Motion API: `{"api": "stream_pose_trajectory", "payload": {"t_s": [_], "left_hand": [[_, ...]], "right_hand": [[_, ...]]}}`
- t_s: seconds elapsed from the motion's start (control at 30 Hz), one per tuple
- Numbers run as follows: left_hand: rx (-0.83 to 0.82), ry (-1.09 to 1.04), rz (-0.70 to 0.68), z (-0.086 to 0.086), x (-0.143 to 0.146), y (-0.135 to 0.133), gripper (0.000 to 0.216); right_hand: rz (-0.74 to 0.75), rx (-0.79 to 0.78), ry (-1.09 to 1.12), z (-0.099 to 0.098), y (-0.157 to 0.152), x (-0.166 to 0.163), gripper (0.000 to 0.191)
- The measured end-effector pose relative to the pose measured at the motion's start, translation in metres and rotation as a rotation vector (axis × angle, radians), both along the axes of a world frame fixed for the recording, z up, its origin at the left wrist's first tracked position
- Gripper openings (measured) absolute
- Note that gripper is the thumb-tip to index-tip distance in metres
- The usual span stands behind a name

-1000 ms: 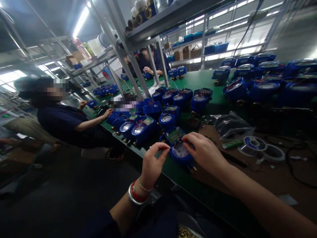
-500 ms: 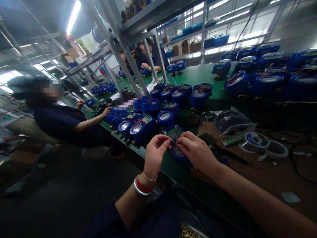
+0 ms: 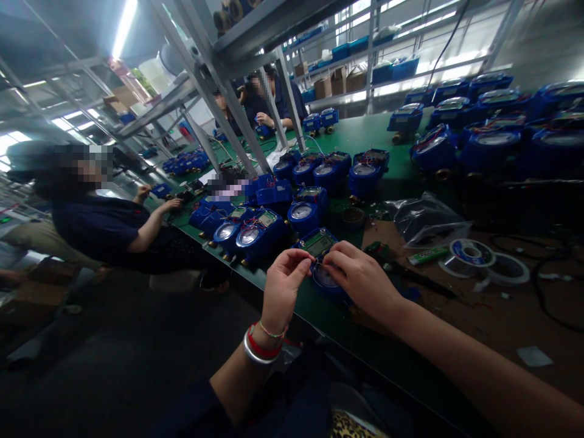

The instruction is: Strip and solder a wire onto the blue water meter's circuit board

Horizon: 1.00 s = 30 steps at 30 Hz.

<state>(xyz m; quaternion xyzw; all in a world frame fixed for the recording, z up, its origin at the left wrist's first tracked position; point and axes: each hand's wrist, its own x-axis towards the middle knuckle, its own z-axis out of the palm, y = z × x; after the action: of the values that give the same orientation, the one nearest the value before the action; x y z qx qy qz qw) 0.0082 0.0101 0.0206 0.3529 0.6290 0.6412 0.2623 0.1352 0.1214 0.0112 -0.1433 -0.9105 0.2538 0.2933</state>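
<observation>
Right at the near edge of the green table (image 3: 365, 137), the left hand (image 3: 283, 289) and the right hand (image 3: 362, 277) meet over one round blue water meter with a small green screen (image 3: 319, 246). Both hands have fingers pinched narrow at the meter's top; what they pinch is too small to tell. The left wrist wears two bracelets (image 3: 261, 347), one silver and one red. Just right of the meter lie two flat wire spools (image 3: 486, 261) and one clear plastic bag (image 3: 426, 222). Behind it stand many more blue meters (image 3: 255, 231), too many to count. Farther left, a person in a dark shirt (image 3: 107, 228) sits at the table, and two more people (image 3: 269, 100) work at the far end.
</observation>
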Motion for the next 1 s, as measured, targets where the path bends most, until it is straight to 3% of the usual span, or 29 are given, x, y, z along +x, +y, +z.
{"api": "stream_pose_trajectory", "payload": {"t_s": [1.0], "left_hand": [[-0.005, 0.236, 0.019, -0.0023, 0.0033, -0.0022, 0.012]], "right_hand": [[0.014, 0.014, -0.003, -0.0029, 0.0014, 0.0004, 0.011]]}}
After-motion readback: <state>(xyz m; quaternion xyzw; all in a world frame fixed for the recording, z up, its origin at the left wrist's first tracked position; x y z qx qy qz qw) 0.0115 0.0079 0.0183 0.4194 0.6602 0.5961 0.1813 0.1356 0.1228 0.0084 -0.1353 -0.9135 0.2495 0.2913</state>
